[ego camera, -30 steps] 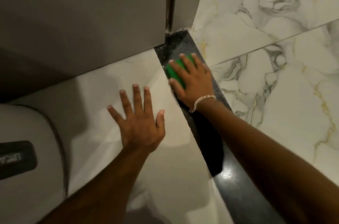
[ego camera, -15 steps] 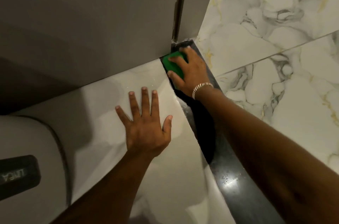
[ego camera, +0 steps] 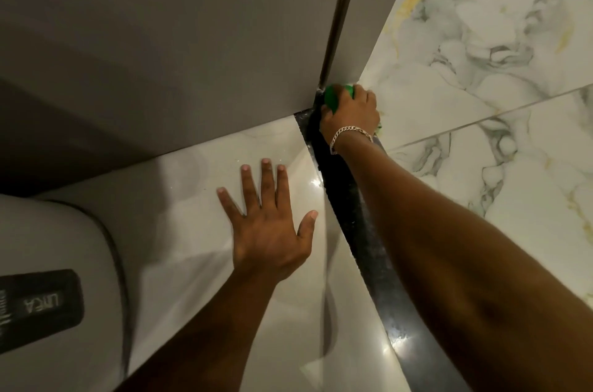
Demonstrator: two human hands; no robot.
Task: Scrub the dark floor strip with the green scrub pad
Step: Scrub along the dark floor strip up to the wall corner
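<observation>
Down on the pale floor tile, at about seven o'clock from the pad, the left hand lies flat, fingers spread, holding nothing. Up at one o'clock the right hand curls closed over the green scrub pad, pressing it onto the far end of the dark floor strip where it meets the grey wall. Scrubbing looks mid-stroke at the corner, and I'd say the next move is a firm pull along the strip toward five o'clock.

I see a glossy, speckled dark floor strip, polished pale floor tiles, veined marble-look tiles, and a matt grey wall.
</observation>
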